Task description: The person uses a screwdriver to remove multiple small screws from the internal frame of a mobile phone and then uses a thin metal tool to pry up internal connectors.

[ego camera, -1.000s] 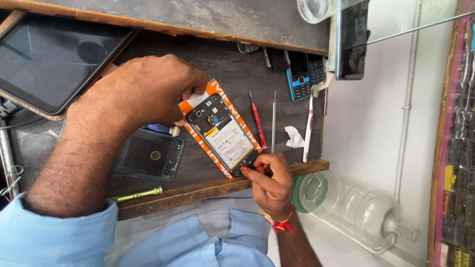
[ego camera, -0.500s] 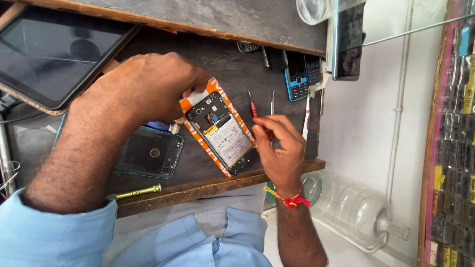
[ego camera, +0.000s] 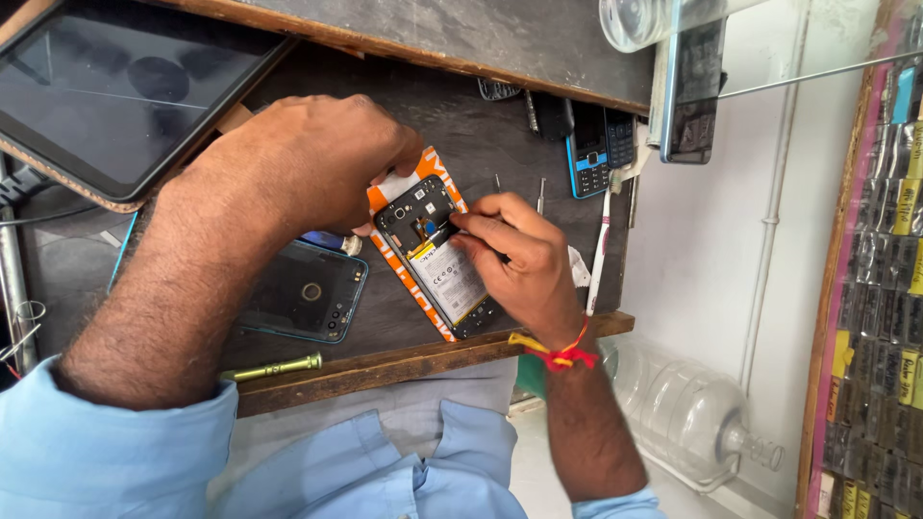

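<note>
opened phone [ego camera: 437,255] under both hands

Dark worktop [ego camera: 461,125] with a wooden front edge. On it: opened phone in an orange frame [ego camera: 435,252], mid-surface; dark back cover with a blue rim [ego camera: 303,290] just beside it, toward the front edge; brass-coloured tool [ego camera: 274,366] on the front edge; tablet [ego camera: 106,86] at one far corner; blue keypad phone [ego camera: 588,154] near the other; white toothbrush [ego camera: 602,245] alongside.
</note>
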